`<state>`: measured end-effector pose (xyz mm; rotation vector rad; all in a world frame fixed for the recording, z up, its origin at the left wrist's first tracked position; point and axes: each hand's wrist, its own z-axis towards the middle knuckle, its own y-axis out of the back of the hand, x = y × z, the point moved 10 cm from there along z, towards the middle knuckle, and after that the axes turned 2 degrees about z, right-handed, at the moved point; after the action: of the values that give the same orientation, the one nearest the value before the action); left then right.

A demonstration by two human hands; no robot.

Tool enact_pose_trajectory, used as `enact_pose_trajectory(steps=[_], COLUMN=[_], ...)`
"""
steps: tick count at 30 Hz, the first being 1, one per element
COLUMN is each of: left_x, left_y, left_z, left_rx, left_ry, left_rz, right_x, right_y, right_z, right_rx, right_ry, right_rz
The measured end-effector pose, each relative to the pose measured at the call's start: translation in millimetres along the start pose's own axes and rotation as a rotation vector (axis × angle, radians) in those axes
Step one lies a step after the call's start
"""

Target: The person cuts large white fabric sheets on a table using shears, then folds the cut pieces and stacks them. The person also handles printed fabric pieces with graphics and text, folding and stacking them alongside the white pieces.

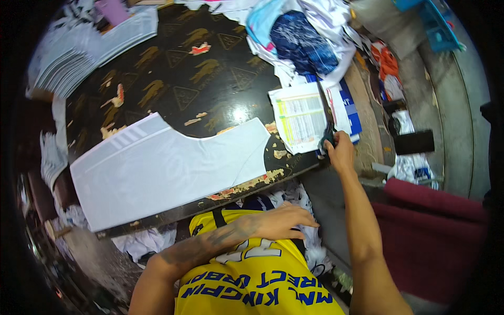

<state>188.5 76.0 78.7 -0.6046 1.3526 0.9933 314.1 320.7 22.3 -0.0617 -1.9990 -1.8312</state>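
Note:
My right hand (341, 149) grips the dark handles of a pair of scissors (329, 126) at the table's right end. The long blades point away from me, over a printed sheet of paper (302, 118) with yellow and green columns. My left hand (286, 223) lies across the front of my yellow jersey, below the table edge, its fingers stretched out and holding nothing. Left of the paper, a white cut fabric panel (173, 170) with a curved notch and pale stripes lies flat on the dark table.
Stacks of cut white pieces (68, 71) stand at the far left of the worn black table (210, 89). A heap of white and blue cloth (304, 42) covers its far right. Dark red fabric (425, 236) and a blue plastic rack (438, 26) are on the right.

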Motion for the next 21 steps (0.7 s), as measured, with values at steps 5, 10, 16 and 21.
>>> enact_pose_trajectory(steps=[5, 10, 16, 21], left_x=[56.2, 86.2, -20.8, -52.9], left_y=[90.9, 90.5, 58.3, 53.1], left_z=[-161.6, -163.9, -315.4, -510.6], left_rx=[-0.730, -0.747, -1.653, -2.390], left_ry=[0.649, 0.546, 0.516, 0.597], left_rz=[0.908, 0.908, -0.035, -0.009], right_x=[128.2, 234.0, 441.4, 713.7], right_y=[-72.4, -121.5, -46.8, -122.6], right_z=[-1.3, -6.5, -76.9, -252.8], right_rx=[0.253, 0.308, 1.102, 0.934], right_ry=[0.396, 0.594, 0.774, 1.659], right_rz=[0.575, -0.008, 0.653, 0.250])
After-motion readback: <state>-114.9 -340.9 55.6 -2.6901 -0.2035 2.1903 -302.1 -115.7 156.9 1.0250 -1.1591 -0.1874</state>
